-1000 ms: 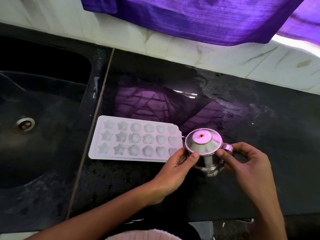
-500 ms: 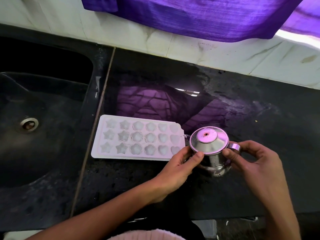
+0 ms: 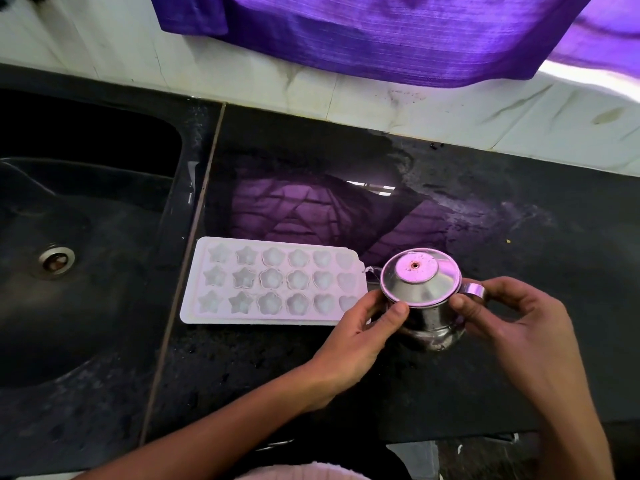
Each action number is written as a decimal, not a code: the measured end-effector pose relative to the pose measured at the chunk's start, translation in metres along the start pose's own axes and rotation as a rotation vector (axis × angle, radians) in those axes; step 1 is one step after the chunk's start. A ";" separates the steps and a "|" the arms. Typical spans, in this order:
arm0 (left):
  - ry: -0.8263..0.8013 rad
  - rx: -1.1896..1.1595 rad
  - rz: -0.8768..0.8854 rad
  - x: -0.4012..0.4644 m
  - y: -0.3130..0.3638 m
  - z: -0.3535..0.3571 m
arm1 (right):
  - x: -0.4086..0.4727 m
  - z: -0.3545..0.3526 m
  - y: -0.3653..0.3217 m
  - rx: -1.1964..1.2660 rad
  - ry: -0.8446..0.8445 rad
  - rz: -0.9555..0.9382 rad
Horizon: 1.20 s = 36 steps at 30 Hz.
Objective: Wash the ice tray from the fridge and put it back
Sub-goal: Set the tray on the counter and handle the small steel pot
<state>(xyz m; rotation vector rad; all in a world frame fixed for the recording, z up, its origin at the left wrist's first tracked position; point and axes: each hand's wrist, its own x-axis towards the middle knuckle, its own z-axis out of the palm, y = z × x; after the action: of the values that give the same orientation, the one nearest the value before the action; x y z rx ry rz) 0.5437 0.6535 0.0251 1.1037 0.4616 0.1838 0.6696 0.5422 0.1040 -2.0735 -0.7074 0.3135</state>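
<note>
Two hands grip one lidded stainless-steel pot [image 3: 424,299] on the black stone tabletop [image 3: 519,258]: left hand [image 3: 360,337] fingers curl round its left side, right hand [image 3: 512,327] fingers pinch its right rim. Just left lies one white plastic ice tray [image 3: 273,282], eighteen moulded cavities. Far left: one black sink [image 3: 86,237]. Beyond hangs one purple cloth [image 3: 381,32].

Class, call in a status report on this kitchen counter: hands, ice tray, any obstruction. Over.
Left hand and right hand both grip the lidded steel pot. White plastic ice tray lies flat on the black counter, beside the sink, untouched. Pot abuts the tray's right end.
</note>
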 end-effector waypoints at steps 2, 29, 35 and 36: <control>0.007 0.010 0.043 0.000 0.000 0.001 | 0.000 0.001 0.002 0.082 0.002 0.010; -0.232 0.377 -0.058 -0.009 -0.017 0.003 | -0.030 0.000 0.019 -0.022 0.013 0.067; -0.233 0.348 -0.052 -0.009 -0.012 0.002 | -0.029 0.000 0.016 -0.026 0.022 0.039; -0.237 0.347 -0.050 -0.010 -0.012 0.003 | -0.029 -0.001 0.016 -0.026 0.023 0.035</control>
<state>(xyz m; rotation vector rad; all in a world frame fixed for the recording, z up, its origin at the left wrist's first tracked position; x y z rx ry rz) 0.5353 0.6426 0.0179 1.4321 0.3141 -0.0748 0.6520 0.5175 0.0901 -2.1123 -0.6655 0.3010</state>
